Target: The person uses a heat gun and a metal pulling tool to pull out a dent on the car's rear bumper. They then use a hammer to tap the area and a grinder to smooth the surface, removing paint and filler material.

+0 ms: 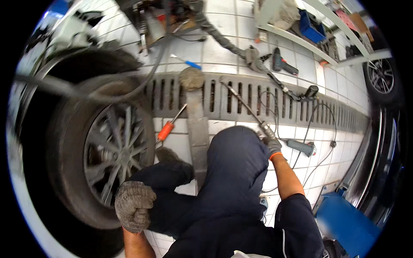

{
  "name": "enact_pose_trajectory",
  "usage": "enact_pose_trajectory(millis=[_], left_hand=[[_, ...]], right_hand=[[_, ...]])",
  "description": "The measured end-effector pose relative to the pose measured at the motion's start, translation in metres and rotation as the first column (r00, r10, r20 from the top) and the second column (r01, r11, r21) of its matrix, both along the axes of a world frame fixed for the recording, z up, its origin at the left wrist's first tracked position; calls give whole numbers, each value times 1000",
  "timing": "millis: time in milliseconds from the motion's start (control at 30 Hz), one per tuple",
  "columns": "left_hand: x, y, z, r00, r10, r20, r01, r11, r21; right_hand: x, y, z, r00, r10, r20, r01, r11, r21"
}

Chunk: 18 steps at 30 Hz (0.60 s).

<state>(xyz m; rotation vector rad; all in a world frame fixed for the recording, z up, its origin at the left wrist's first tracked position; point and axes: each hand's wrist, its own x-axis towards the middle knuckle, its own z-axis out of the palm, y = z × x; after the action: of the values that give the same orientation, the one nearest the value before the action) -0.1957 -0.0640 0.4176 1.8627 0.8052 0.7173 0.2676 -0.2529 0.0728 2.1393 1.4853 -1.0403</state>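
My right hand (pixel 272 146), in a grey glove with an orange cuff, is closed around the thick grey handle of a long metal rod tool (pixel 245 103). The rod slants away to the upper left, over the floor grating. My left hand (pixel 135 206), also gloved, is curled into a fist beside my leg, in front of the lower part of a car wheel (pixel 116 146); nothing sticks out of it. An orange-handled screwdriver (pixel 165 130) stands between the wheel and a flat grey lift arm (pixel 197 120) with a round pad at its far end.
A drain grating (pixel 241 99) crosses the white tiled floor. Beyond it lie a blue-handled tool (pixel 193 65) and a cordless power tool (pixel 284 63). A corded grinder-like tool (pixel 301 147) and loose cables lie at my right. A shelf frame (pixel 301 41) stands at the far right.
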Motion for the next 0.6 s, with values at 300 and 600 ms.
enact_pose_trajectory(millis=[300,600], left_hand=[[43,65,-106,909,-404,106,407,914,-3],[144,63,-62,786,-333,-521,-6,839,-544]], right_hand=[[122,21,-21,605,-727,-324,784,476,397],[191,-92,-24,-657,-726,-201,470,-603,645]])
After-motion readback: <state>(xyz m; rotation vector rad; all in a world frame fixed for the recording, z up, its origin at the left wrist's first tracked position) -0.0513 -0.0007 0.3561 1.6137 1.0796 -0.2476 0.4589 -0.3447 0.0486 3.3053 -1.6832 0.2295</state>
